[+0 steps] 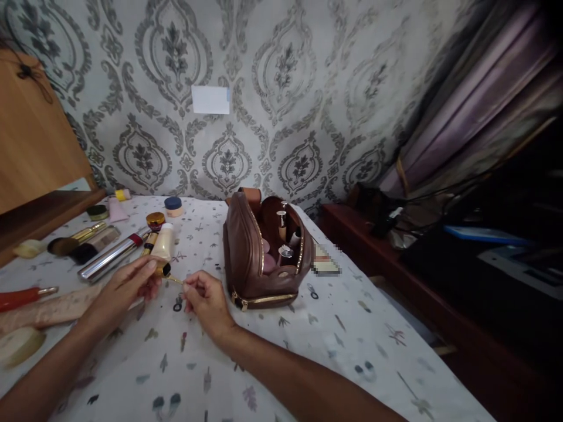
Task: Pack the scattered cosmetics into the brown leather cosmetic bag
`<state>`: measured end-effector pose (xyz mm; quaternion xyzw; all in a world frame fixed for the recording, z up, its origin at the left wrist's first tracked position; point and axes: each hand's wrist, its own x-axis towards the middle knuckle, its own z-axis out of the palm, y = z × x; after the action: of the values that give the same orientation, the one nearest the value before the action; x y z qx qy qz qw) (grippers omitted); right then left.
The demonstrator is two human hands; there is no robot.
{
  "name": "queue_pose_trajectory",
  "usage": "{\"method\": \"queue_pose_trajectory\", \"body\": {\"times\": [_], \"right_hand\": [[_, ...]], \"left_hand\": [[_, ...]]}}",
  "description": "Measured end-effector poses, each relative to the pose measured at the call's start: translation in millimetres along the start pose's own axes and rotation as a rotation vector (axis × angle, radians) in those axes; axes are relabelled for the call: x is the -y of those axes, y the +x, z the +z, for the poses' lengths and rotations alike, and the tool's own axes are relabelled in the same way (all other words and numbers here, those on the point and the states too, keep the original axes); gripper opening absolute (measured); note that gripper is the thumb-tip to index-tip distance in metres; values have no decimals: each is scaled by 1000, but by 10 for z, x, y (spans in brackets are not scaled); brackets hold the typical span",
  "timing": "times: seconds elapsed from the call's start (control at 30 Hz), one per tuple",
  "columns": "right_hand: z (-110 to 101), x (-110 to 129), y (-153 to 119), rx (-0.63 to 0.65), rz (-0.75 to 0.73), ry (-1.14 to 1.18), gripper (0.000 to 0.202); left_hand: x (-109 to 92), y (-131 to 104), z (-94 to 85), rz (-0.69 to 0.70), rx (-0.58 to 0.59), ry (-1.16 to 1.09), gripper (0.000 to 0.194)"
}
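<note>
My left hand (136,281) is closed on a small dark and gold tube (163,269) whose end points right. Between the fingertips of my right hand (204,299) is one end of a thin gold piece (176,281), its other end close to the tube's mouth. Just right of my right hand stands a brown leather bag (246,258), unzipped at the top, with several cosmetics inside. A cream tube with a white cap (165,240) stands behind my left hand, beside a black and gold item (149,243).
On the patterned white cloth (264,363), a silver tube (112,258), brushes (65,243), a blue-lidded jar (173,206) and a gold-lidded jar (155,220) lie at the left. A red tube (20,299) is at the left edge. A pixelated card (326,259) lies right of the bag.
</note>
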<state>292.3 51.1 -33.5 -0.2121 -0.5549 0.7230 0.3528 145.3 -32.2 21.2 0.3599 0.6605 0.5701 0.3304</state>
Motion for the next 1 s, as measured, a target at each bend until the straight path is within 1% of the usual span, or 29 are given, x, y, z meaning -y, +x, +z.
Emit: {"method": "queue_pose_trajectory", "body": {"times": [0.07,0.17,0.3,0.37,0.47,0.53,0.63,0.8,0.9,1.0], "right_hand": [[-1,-12,5,-1,-4,3,23],[-2,-8,6,-4,-8,13,27],[-6,45,-5,1,2,31,36],[-10,70,-8,-4,13,41,40],[-15,78,-3,-14,19,54,43],[-17,66,4,-14,18,54,45],[-20,44,14,-12,12,47,46],[-26,50,10,8,-3,31,48],[-28,62,3,25,-2,21,48],[-28,64,-3,25,-8,4,48]], "left_hand": [[-31,-16,-17,-16,18,-14,52],[-92,-43,-50,9,20,11,47],[-188,-75,-110,66,-5,107,50],[-247,-81,-146,65,-19,131,51],[-363,-78,-181,38,-27,67,47],[-467,-78,-166,60,-37,48,44],[-653,-95,-61,133,-43,43,40],[-965,-117,240,234,-12,-54,37],[-1109,-55,415,313,59,-65,35],[-1231,52,589,422,178,-50,29]]}}
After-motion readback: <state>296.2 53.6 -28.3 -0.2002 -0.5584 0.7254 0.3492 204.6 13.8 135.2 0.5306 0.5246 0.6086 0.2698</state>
